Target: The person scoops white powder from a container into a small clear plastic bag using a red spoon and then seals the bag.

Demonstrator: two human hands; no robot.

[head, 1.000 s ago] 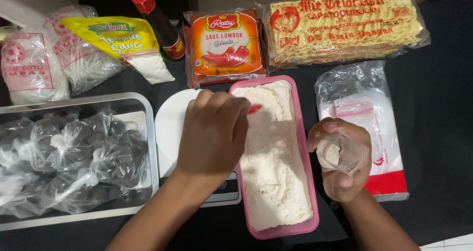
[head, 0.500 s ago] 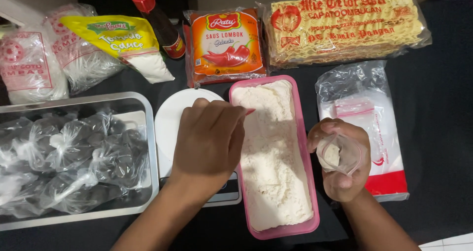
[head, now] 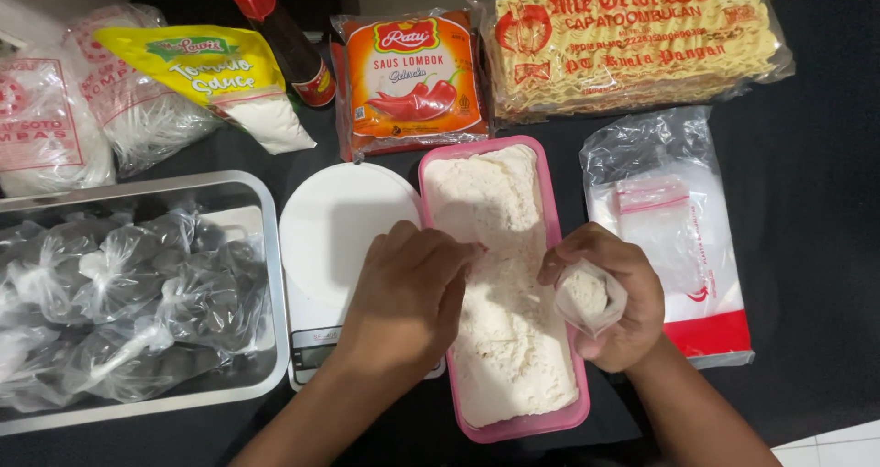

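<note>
A metal tray (head: pixel 266 247) of knotted bags (head: pixel 119 293) (dark contents) sits beside the white scale (head: pixel 339 238), noodle packet (head: pixel 632 41) behind.

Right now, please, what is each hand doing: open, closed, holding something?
Left hand: fingers curled over the white powder in the pink tray; contents cannot be told.
Right hand: closed, holding a small plastic bag.

Tub (head: pixel 559 247) of flour (head: pixel 500 293) at centre of counter (head: pixel 816 247). Scale (head: pixel 344 238) just left of it, tray (head: pixel 266 247) of tied bags (head: pixel 128 302) further left. Stack of bags (head: pixel 678 238) to the right. Behind, left to right: pouches (head: pixel 55 128), bottle (head: pixel 284 36), sauce pack (head: pixel 412 82), noodles (head: pixel 632 45). Left hand (head: pixel 408 302) over tub's left rim; right hand (head: pixel 610 293), holding small bag (head: pixel 587 295), at right rim.
</note>
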